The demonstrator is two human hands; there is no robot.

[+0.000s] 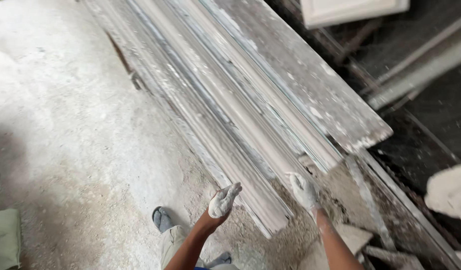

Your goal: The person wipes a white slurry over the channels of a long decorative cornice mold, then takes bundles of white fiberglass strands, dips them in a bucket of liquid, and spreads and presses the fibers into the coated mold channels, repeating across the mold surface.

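Seen from above, two bare hands coated in white plaster work at the near end of a long moulding. The left hand [223, 200] has its fingers drawn together and presses sideways against the left edge of the moulding [250, 165]; its grip is nearly closed, but whether it wraps anything cannot be told. The right hand [303, 190] lies partly open, fingers spread along the moulding's right flank, touching rather than clasping it. Placed on either side like this, the hands seem to steady or guide the piece from both edges.

The moulding is a narrow white strip with stepped, ribbed profiles running its whole length. It rests tilted, nearest among several like strips stacked side by side, which run away toward the top left. Beside them on the right lies a flat, broad board [310, 85], grey and crusted with dried plaster, its near corner chipped.

The floor [65, 125] is rough concrete dusted white. A sandalled foot [162, 219] stands just left of the left arm. Plaster rubble [360, 240] lies near the right arm.
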